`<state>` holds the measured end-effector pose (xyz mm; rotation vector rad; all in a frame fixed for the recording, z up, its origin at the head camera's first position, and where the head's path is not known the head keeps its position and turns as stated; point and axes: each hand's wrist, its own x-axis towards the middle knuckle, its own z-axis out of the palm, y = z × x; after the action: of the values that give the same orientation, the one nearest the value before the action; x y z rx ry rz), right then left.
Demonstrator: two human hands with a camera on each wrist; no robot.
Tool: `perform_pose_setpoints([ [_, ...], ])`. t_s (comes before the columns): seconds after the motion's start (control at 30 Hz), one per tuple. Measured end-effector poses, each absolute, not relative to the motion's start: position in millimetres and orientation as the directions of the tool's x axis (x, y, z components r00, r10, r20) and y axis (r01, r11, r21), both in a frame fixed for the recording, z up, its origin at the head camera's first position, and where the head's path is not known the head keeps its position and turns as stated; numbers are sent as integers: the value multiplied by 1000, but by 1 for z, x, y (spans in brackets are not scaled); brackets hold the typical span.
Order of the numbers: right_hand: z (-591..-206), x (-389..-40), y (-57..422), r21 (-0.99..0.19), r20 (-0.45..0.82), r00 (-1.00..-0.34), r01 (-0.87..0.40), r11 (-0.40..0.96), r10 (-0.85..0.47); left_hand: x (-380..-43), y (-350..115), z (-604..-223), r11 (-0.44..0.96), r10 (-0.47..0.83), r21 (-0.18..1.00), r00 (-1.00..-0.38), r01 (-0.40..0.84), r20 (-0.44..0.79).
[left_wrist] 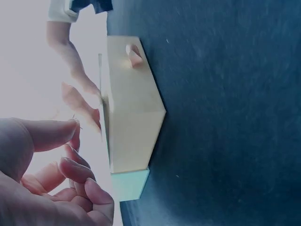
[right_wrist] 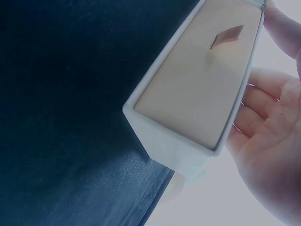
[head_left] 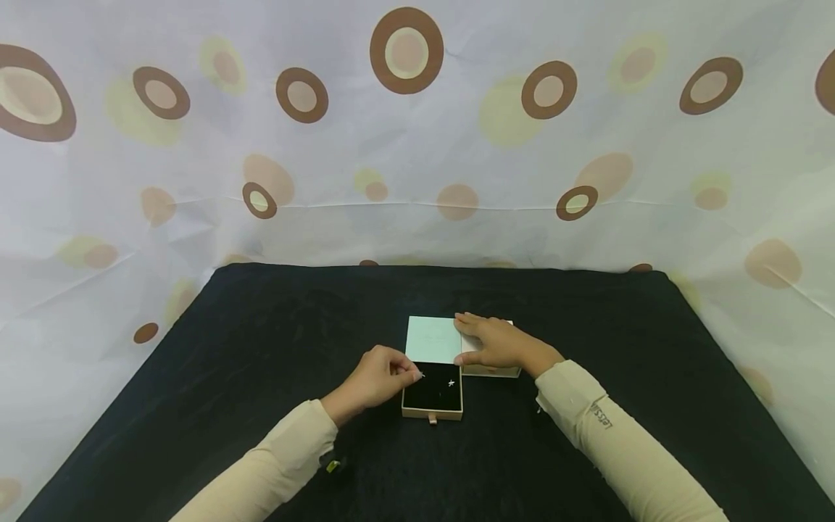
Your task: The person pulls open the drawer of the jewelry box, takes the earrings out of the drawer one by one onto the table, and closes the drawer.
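Note:
My left hand [head_left: 377,377] pinches a tiny silvery earring [head_left: 421,375] between thumb and forefinger. Its other fingers curl loosely in the left wrist view. Below them is a pulled-out cream drawer [head_left: 417,413] with a black lining and a small tab at its front. A small star-shaped earring [head_left: 451,383] lies on that lining. The drawer's mint-green box sleeve [head_left: 433,339] stands behind it. My right hand [head_left: 501,344] rests with extended fingers across the sleeve's right edge and over a second, pale box [head_left: 492,372]. This box's drawer [right_wrist: 197,75] sits fully inside its sleeve.
Both boxes stand side by side on a table covered with black cloth [head_left: 313,319]. Behind the table hangs a white curtain [head_left: 365,145] with brown and beige circles. A small dark object with a yellow-green mark [head_left: 333,466] shows beside the left sleeve.

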<state>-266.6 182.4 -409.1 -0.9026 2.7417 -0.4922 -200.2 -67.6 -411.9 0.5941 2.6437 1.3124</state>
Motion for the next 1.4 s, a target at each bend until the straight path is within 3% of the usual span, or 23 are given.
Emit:
perform_pose_setpoints([
  [0.37, -410, -268, 184, -380, -93, -785, -541, 750, -612, -168, -75, -407, 542, 522, 712, -843, 445, 130],
  [0.67, -410, -268, 185, -381, -83, -780, -550, 743, -620, -154, -80, -417, 565, 607, 666, -792, 486, 63],
  [1.4, -412, -269, 185, -376, -86, -770, -562, 736, -632, -155, -83, -442, 620, 596, 613, -802, 490, 38],
])
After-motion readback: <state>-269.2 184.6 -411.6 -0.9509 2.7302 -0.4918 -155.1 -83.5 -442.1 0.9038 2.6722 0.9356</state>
